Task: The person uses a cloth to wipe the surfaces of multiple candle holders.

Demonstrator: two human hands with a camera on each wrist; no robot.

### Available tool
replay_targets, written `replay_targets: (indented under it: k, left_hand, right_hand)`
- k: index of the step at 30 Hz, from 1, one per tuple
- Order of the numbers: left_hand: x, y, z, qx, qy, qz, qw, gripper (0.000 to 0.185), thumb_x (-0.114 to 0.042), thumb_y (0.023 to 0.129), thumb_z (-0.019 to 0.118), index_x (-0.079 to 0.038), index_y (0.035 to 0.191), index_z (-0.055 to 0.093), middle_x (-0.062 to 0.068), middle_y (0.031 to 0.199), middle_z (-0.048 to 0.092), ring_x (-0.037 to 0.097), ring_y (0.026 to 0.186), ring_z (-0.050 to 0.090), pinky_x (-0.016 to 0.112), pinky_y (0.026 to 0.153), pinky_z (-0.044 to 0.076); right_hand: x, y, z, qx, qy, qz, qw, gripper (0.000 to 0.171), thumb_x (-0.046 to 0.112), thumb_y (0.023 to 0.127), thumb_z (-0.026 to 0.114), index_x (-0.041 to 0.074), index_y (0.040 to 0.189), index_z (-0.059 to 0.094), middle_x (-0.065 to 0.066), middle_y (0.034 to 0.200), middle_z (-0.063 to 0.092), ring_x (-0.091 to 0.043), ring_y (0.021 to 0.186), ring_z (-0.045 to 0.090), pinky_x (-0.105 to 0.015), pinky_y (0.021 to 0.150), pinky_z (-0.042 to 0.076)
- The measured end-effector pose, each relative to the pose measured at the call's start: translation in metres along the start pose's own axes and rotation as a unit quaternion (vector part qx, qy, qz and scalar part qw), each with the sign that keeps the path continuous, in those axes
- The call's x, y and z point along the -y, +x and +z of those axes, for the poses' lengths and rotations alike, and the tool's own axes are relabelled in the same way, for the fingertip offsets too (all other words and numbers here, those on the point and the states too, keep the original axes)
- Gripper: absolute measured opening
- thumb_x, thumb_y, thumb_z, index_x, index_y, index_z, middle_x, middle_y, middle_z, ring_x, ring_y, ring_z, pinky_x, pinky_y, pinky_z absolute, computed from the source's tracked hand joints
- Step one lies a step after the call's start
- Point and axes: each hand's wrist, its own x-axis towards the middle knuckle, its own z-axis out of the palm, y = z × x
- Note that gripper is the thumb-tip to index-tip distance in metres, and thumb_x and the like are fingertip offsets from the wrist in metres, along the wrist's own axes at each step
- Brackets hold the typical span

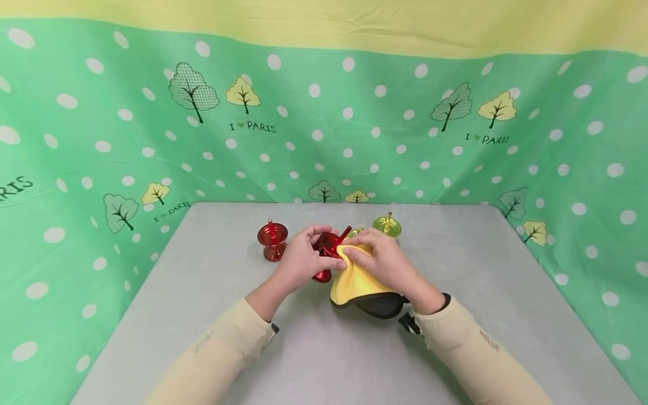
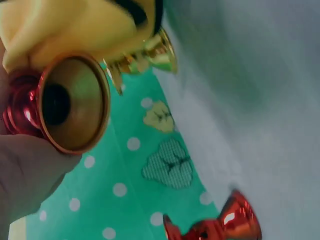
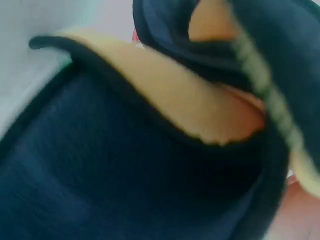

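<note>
My sleeves (image 1: 471, 349) fill the near edge. My left hand (image 1: 298, 260) curls round the red goblet (image 1: 326, 247), tipped on its side, long axis running left to right, hollow foot (image 2: 70, 102) facing my left wrist. My right hand (image 1: 387, 261) grips the yellow cloth (image 1: 354, 281) against its right end. A second red goblet (image 1: 273, 241) stands left, a green one (image 1: 387, 226) behind, on the grey table (image 1: 324, 349).

Red goblet (image 1: 324, 247), yellow-and-dark cloth (image 1: 356, 284), green polka-dot backdrop (image 1: 324, 124), grey table (image 1: 212, 281)
</note>
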Motion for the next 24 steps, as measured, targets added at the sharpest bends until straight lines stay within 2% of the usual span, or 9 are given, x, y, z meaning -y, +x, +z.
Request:
replay_targets:
  k: [3,7,10,12,14,16,19,24]
  left_hand:
    - [0.001,0.001,0.000,0.010,0.048,-0.010,0.9987,0.090,-0.029,0.069,0.104,-0.019,0.147,0.060,0.006,0.137,0.074,0.023,0.127,0.070,0.040,0.100,0.062]
    - [-0.002,0.003,-0.003,0.050,0.100,0.003,0.9937,0.094,-0.032,0.074,0.100,-0.017,0.155,0.055,0.011,0.142,0.071,0.026,0.132,0.068,0.042,0.104,0.061]
    - [-0.002,0.006,-0.012,0.111,0.095,0.017,0.9892,0.094,-0.026,0.084,0.094,-0.012,0.162,0.045,0.013,0.148,0.067,0.025,0.136,0.066,0.040,0.105,0.060]
    - [-0.002,0.008,-0.018,0.151,0.071,0.021,0.9858,0.091,-0.019,0.089,0.090,-0.010,0.165,0.040,0.013,0.150,0.066,0.023,0.136,0.066,0.037,0.104,0.060]
    - [-0.001,0.010,-0.022,0.172,0.048,0.029,0.9835,0.088,-0.017,0.090,0.088,-0.010,0.164,0.040,0.012,0.151,0.065,0.023,0.135,0.066,0.036,0.101,0.062]
    - [0.000,0.010,-0.023,0.169,0.034,0.035,0.9844,0.084,-0.018,0.089,0.089,-0.013,0.161,0.045,0.011,0.149,0.067,0.024,0.129,0.069,0.036,0.096,0.064]
    - [0.002,0.010,-0.020,0.137,0.032,0.046,0.9890,0.082,-0.023,0.083,0.095,-0.016,0.152,0.052,0.008,0.144,0.069,0.022,0.124,0.069,0.035,0.093,0.064]
    - [0.006,0.008,-0.015,0.078,0.040,0.044,0.9952,0.083,-0.025,0.074,0.101,-0.020,0.144,0.058,0.001,0.138,0.070,0.020,0.128,0.066,0.040,0.105,0.060]
  right_hand:
    - [0.000,-0.001,0.001,0.020,-0.003,0.025,0.999,0.017,0.021,0.098,0.079,0.011,0.111,0.084,-0.005,0.105,0.076,-0.018,0.098,0.066,-0.033,0.083,0.055]
    - [-0.001,-0.001,0.005,0.014,-0.004,0.031,0.999,0.015,0.021,0.098,0.079,0.009,0.106,0.084,-0.006,0.104,0.075,-0.020,0.099,0.065,-0.034,0.084,0.055]
    - [-0.004,0.000,0.006,0.005,-0.006,0.026,1.000,0.013,0.020,0.098,0.080,0.008,0.101,0.084,-0.007,0.101,0.074,-0.019,0.095,0.063,-0.032,0.080,0.053]
    - [-0.005,0.000,0.006,0.001,-0.009,0.021,1.000,0.012,0.019,0.097,0.080,0.008,0.098,0.083,-0.007,0.098,0.072,-0.018,0.091,0.062,-0.030,0.077,0.051]
    - [-0.007,0.001,0.006,-0.004,-0.014,0.018,1.000,0.012,0.019,0.097,0.080,0.007,0.097,0.083,-0.008,0.097,0.072,-0.018,0.090,0.061,-0.029,0.076,0.051]
    - [-0.007,0.001,0.005,-0.005,-0.016,0.018,1.000,0.012,0.019,0.097,0.081,0.007,0.097,0.083,-0.008,0.098,0.072,-0.018,0.090,0.061,-0.029,0.075,0.050]
    - [-0.006,0.001,0.005,0.005,-0.018,0.030,0.999,0.014,0.021,0.097,0.080,0.008,0.100,0.083,-0.006,0.100,0.075,-0.017,0.090,0.062,-0.029,0.076,0.050]
    - [0.000,-0.005,0.006,0.027,-0.017,0.040,0.999,0.018,0.026,0.099,0.079,0.014,0.112,0.084,-0.003,0.110,0.077,-0.018,0.103,0.068,-0.036,0.088,0.057]
